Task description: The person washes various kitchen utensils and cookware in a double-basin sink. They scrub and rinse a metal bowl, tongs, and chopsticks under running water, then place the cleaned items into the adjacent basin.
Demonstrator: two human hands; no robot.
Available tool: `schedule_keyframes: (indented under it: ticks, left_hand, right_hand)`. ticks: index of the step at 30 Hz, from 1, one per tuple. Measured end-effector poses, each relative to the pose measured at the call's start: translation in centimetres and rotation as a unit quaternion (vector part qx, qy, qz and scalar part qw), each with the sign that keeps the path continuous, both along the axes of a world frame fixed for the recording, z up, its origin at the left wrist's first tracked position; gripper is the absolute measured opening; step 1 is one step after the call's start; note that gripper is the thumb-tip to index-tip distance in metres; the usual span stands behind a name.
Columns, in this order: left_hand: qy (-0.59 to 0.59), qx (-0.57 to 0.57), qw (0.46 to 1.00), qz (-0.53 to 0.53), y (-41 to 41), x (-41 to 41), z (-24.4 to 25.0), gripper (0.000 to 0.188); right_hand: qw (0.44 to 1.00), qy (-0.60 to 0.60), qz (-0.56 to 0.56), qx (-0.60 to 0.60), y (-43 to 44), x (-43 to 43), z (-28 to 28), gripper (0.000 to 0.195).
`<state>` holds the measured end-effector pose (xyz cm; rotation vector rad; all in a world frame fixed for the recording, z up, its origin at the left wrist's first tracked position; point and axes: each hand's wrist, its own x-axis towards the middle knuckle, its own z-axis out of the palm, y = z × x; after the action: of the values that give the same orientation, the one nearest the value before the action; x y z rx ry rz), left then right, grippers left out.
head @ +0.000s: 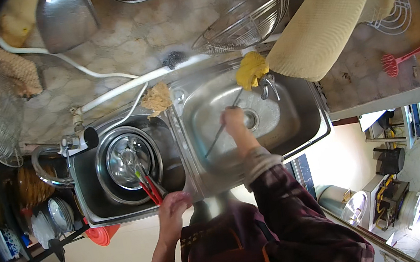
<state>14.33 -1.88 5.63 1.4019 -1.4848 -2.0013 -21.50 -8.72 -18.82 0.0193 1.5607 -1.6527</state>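
Observation:
My right hand (233, 120) is closed around a thin dark rod-like utensil (215, 145), held slantwise low over the right basin of a steel double sink (199, 172), left of the drain (250, 119). What kind of utensil it is I cannot tell. At the front rim of the left basin is my left hand (174, 205), close to the red handles (151, 191) of utensils leaning in nested steel bowls (102, 185); whether it touches or grips one I cannot tell. A yellow cloth (252, 70) hangs over the small tap (267, 85) behind the right basin.
A curved chrome faucet (46, 168) stands at the left basin's side. Behind the sink lie a tan rag (158, 98), a white pipe (124, 84) and a wire skimmer (243, 23). A rolled cream mesh mat (319, 25) and a pink slotted spoon (395, 61) are at right. Dishes (60, 214) stand racked at left.

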Motion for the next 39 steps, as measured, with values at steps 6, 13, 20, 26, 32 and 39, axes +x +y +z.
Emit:
schedule_keyframes:
  ticks: [6, 13, 20, 26, 32, 39]
  left_hand:
    - [0.117, 0.191, 0.952, 0.207, 0.6, -6.3, -4.7, 0.032]
    - [0.123, 0.13, 0.972, 0.154, 0.7, -9.9, -5.0, 0.028]
    - [-0.244, -0.331, 0.888, -0.204, -0.1, -7.9, -0.8, 0.044]
    - [-0.239, -0.245, 0.913, -0.22, 1.6, -5.8, 1.9, 0.045]
    - [-0.234, -0.273, 0.907, -0.218, 2.1, -5.7, 2.0, 0.032]
    - [-0.288, -0.272, 0.894, -0.209, 2.1, -4.3, 2.4, 0.028]
  right_hand:
    - [0.933, -0.298, -0.051, -0.197, 6.5, 4.1, 12.9, 0.016]
    - [0.904, -0.356, -0.068, -0.228, 9.4, 14.9, 17.2, 0.008]
    - [0.908, -0.359, -0.015, -0.217, 10.0, 14.6, 19.3, 0.009]
    - [0.927, -0.296, -0.17, -0.157, 8.7, 6.4, 15.3, 0.017]
    - [0.942, -0.268, -0.144, -0.141, 9.5, 7.2, 15.2, 0.023]
    - [0.957, -0.215, 0.052, -0.187, 12.1, 9.7, 16.6, 0.018]
